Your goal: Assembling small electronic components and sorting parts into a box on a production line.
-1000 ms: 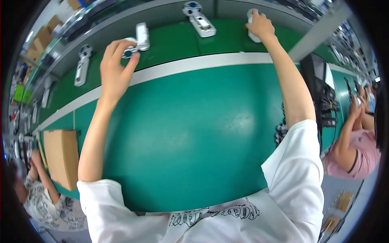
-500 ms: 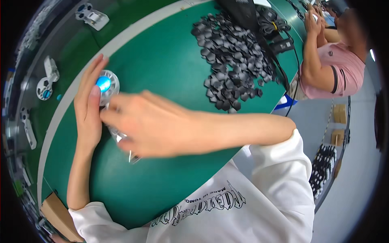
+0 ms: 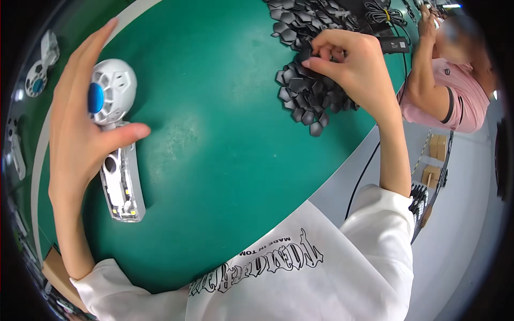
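A white ball-headed device (image 3: 119,91) with a blue round face and a clear-ended handle (image 3: 126,198) lies on the green table. My left hand (image 3: 77,117) is beside it, fingers stretched out and thumb spread across the neck below the ball. Whether its palm touches the ball cannot be made out. Over a heap of black pentagonal caps (image 3: 302,85), my right hand (image 3: 353,64) pinches one dark cap (image 3: 306,52) between thumb and fingers. The curled fingers partly hide that cap.
Coiled black cables (image 3: 383,13) and a black power adapter (image 3: 394,45) lie past the heap. Similar white devices (image 3: 40,75) stand beyond the pale table edge at left. A cardboard box (image 3: 61,275) is at lower left. A co-worker in a pink shirt (image 3: 455,101) sits at right.
My right hand has left the device and gone right to the black caps, where it grips one. The left hand has spread its thumb away. The device has turned, its blue face now leftward.
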Available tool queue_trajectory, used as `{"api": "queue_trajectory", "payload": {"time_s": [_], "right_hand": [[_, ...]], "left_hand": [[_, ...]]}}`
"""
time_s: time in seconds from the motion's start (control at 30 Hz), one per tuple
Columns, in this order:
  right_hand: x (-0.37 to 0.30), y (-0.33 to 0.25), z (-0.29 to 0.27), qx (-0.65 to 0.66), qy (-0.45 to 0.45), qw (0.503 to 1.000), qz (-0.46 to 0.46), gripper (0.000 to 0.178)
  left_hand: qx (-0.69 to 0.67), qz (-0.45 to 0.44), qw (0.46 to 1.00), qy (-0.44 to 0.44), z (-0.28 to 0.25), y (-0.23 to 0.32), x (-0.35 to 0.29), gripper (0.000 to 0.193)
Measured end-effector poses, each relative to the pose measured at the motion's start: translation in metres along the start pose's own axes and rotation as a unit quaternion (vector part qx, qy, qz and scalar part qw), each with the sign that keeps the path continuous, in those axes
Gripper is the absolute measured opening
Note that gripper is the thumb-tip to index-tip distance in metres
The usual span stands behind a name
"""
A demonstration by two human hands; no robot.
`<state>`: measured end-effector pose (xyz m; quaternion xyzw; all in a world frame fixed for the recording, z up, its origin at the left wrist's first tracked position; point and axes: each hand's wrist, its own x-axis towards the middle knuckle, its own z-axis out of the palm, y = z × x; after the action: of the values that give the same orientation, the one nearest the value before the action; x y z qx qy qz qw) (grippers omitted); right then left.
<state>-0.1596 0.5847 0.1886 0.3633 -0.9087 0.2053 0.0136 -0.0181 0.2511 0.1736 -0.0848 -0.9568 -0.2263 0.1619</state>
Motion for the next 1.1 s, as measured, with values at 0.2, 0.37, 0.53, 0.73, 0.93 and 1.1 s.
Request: {"api": "queue_trajectory", "payload": {"time_s": [0.2,0.37,0.53,0.73,0.93,1.1], "right_hand": [[-0.014,-0.015,0.004,-0.052,0.138,0.964,-0.221,0.011],[-0.03,-0.046,0.017,-0.088,0.204,0.886,-0.408,0.018],[-0.024,-0.071,0.032,0.019,0.221,0.871,-0.439,0.022],[0.0,-0.091,0.05,0.132,0.146,0.9,-0.389,0.025],[0.01,-0.113,0.07,0.148,0.159,0.887,-0.408,0.028],[0.005,-0.104,0.072,0.136,0.119,0.852,-0.491,0.032]], "left_hand": [[0.089,0.013,0.995,0.032,-0.009,-0.005,-0.013,0.103],[-0.057,-0.009,0.998,-0.031,0.004,0.006,-0.035,0.095],[-0.141,0.027,0.989,-0.044,0.006,0.012,-0.025,0.097],[-0.213,0.015,0.977,-0.016,0.014,0.011,-0.026,0.096],[-0.199,0.065,0.978,0.003,0.018,0.003,-0.024,0.093],[-0.194,0.073,0.978,0.017,0.022,0.001,-0.025,0.088]]}}
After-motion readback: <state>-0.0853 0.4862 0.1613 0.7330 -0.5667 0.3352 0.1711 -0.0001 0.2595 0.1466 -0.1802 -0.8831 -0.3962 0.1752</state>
